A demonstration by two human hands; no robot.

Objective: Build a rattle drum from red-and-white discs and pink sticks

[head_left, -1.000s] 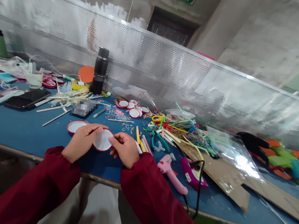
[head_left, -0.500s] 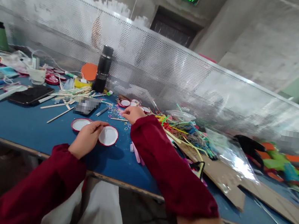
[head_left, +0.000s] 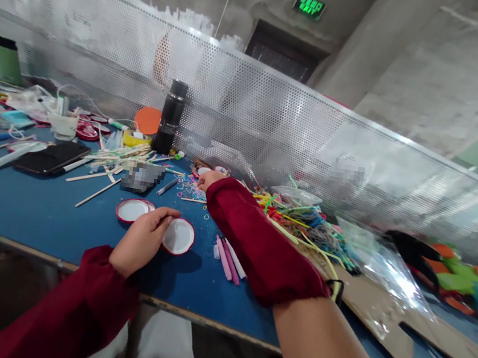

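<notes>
My left hand pinches the edge of a round red-rimmed lid, its white inside facing up, just above the table. Beside that hand lie more such lids, overlapping and partly covered by it. My right hand reaches to the back of the table, over a scatter of small colourful heart-shaped and ring-like pieces. Its fingers are drawn together and point down; whatever they may hold is too small to make out. Right behind it are further white-lined lids, partly hidden.
Pink and white pens lie under my right forearm. Wooden sticks, a black phone and a black bottle stand or lie left. Right are a tangle of colourful strings and cardboard. A perforated metal screen runs behind.
My right hand has shifted slightly towards the back lids, and its forearm has swung, uncovering more of the pens. My left hand still holds the lid. The camera view has tilted a little.
</notes>
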